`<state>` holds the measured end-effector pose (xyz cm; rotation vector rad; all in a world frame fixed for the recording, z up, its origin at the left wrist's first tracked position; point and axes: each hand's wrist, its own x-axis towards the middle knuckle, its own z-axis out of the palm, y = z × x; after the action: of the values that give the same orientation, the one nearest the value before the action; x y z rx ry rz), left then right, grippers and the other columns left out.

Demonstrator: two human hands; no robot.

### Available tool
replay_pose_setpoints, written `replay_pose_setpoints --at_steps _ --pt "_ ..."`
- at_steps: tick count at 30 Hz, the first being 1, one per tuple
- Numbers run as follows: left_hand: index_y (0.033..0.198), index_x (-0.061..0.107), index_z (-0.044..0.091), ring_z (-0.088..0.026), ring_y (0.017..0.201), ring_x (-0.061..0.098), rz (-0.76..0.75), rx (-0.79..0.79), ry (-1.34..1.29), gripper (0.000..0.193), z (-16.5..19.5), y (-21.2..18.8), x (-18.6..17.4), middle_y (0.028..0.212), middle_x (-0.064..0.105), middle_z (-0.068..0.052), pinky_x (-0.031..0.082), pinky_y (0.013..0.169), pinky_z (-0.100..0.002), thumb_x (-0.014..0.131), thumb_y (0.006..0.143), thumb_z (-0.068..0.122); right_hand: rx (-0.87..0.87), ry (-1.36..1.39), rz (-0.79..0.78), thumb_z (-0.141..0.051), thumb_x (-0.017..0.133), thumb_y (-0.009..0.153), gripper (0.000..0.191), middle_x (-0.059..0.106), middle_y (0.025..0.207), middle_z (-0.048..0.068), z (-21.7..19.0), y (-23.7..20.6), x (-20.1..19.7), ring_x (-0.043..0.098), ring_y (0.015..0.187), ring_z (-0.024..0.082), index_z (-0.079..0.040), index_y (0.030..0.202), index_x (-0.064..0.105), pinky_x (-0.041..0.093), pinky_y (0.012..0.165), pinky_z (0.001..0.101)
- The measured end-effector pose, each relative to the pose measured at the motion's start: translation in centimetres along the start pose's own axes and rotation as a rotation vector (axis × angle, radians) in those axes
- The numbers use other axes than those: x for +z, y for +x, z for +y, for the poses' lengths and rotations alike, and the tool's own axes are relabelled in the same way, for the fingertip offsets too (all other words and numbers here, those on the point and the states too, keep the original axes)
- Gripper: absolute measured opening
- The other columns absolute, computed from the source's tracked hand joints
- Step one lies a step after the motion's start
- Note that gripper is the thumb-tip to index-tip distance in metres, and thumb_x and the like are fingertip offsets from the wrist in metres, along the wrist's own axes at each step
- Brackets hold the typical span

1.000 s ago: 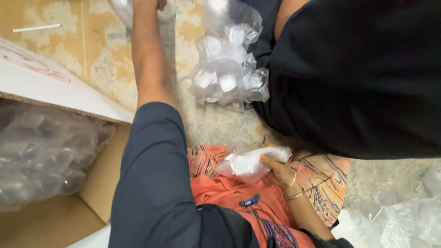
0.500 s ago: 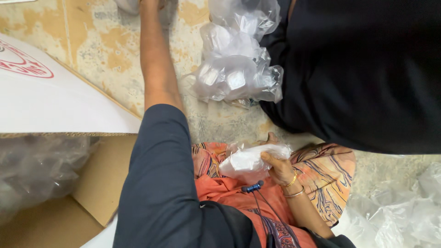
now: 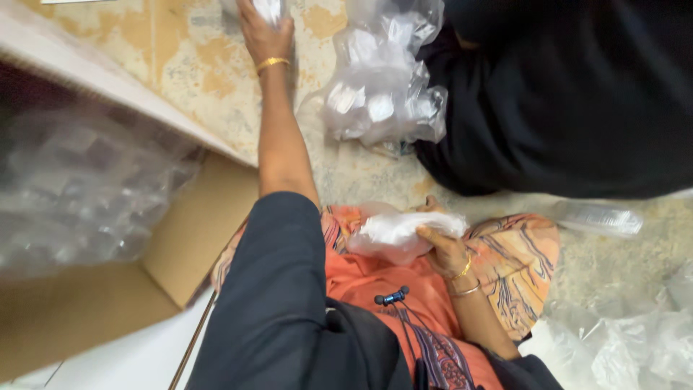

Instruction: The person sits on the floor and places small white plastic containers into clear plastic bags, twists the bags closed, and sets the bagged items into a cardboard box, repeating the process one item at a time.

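Left hand (image 3: 266, 35) stretched far, gripping a clear packet (image 3: 268, 9); right hand (image 3: 442, 249) near, closed around a white bag (image 3: 401, 230) on the lap.

white plastic bag (image 3: 401, 231) | crumpled, on lap | second clear bag (image 3: 268, 9) | top edge, probably crumpled

floor (image 3: 188, 68) is that mottled cream and yellow stone, kinda worn looking, turning greyer and speckled off to the right. big open cardboard box (image 3: 198, 231) on the left with its flap folded out, stuffed with clear plastic wrap (image 3: 79, 195). more crinkled clear plastic (image 3: 635, 339) heaped in the bottom right corner. light's soft and even, no hard shadows
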<state>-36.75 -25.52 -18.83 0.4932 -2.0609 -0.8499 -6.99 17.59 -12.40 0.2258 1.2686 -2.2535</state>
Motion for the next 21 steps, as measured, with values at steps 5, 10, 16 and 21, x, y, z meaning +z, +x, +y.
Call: replay_pose_setpoints --at_steps 5,10,16,21 --pt "0.14 0.04 0.005 -0.044 0.127 0.052 -0.043 -0.146 0.009 0.082 3.0 -9.8 -7.0 0.136 0.054 -0.023 0.043 0.11 -0.048 0.084 0.072 0.018 -0.06 -0.038 0.003 0.0 0.072 0.086 0.047 0.066 0.112 0.003 0.0 -2.9 1.5 0.061 0.107 0.015 -0.005 0.13 0.057 0.048 0.098 0.0294" --pt "0.138 0.043 0.005 -0.043 0.126 0.055 -0.208 -0.136 -0.08 0.075 6.3 -20.1 -15.3 0.135 0.056 -0.021 0.047 0.107 -0.046 0.084 0.076 0.018 -0.238 -0.093 -0.106 0.002 0.073 0.096 0.029 0.067 0.113 0.004 0.9 -4.2 1.5 0.062 0.106 0.015 -0.005 0.122 0.061 0.05 0.098 0.0319" --pt "0.139 0.047 0.013 -0.033 0.114 0.067 -0.856 -0.151 -0.395 0.072 8.9 -28.4 -21.0 0.132 0.061 -0.014 0.055 0.1 -0.039 0.077 0.074 0.017 -0.364 -0.264 -0.059 0.0 0.072 0.098 0.015 0.067 0.113 0.006 1.5 -3.5 2.6 0.059 0.101 0.013 -0.005 0.112 0.066 0.048 0.091 0.0286" --pt "0.147 0.044 0.012 -0.033 0.133 0.057 -0.898 0.151 -0.548 0.078 9.2 -29.3 -20.8 0.143 0.055 -0.015 0.049 0.112 -0.04 0.082 0.079 0.016 -0.642 -0.338 -0.077 0.0 0.072 0.097 0.016 0.069 0.12 0.007 0.6 -3.7 4.9 0.06 0.102 0.013 -0.009 0.106 0.063 0.05 0.092 0.0263"
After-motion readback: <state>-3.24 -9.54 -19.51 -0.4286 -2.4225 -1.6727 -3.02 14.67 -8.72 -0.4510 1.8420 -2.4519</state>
